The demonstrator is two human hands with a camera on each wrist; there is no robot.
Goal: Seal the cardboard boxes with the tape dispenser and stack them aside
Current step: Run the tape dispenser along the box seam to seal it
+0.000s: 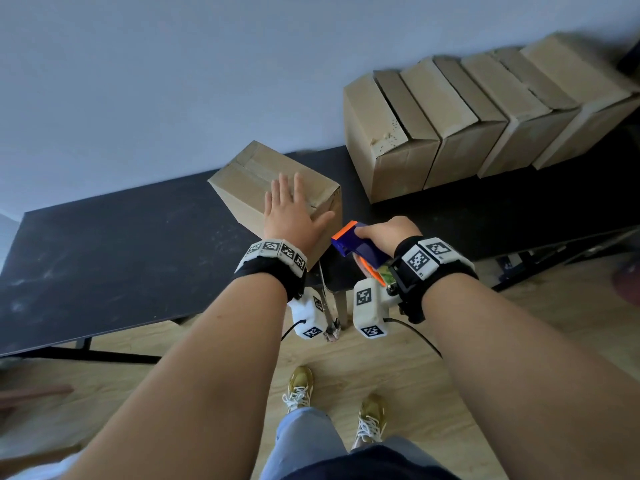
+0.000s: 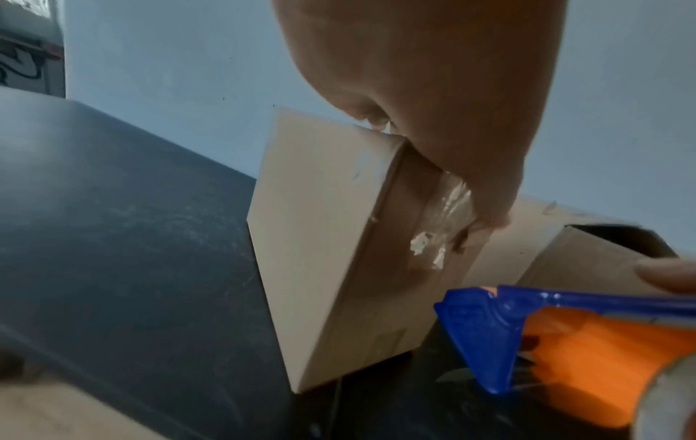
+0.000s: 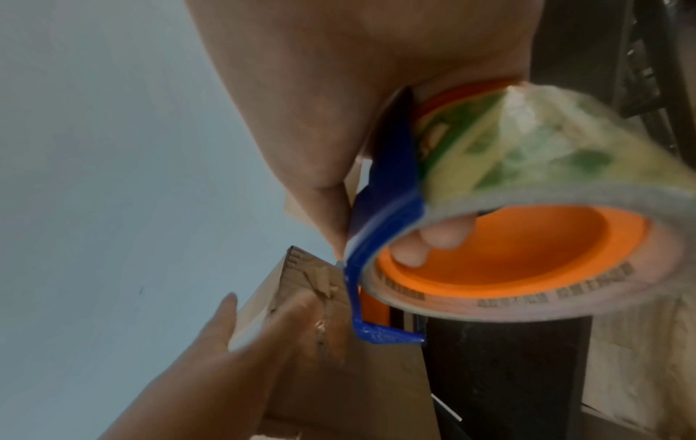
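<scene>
A small cardboard box stands on the black table, its top flaps shut under a strip of tape. My left hand lies flat on the top near the front right corner, fingers straight. In the left wrist view the palm presses the box and crinkled tape hangs down its side. My right hand grips the blue and orange tape dispenser just right of the box, off the table's front edge. The right wrist view shows fingers curled inside the orange hub of the dispenser.
A row of several cardboard boxes stands against the wall at the back right of the table. The left half of the table is bare black top. Wooden floor and my shoes lie below the table's front edge.
</scene>
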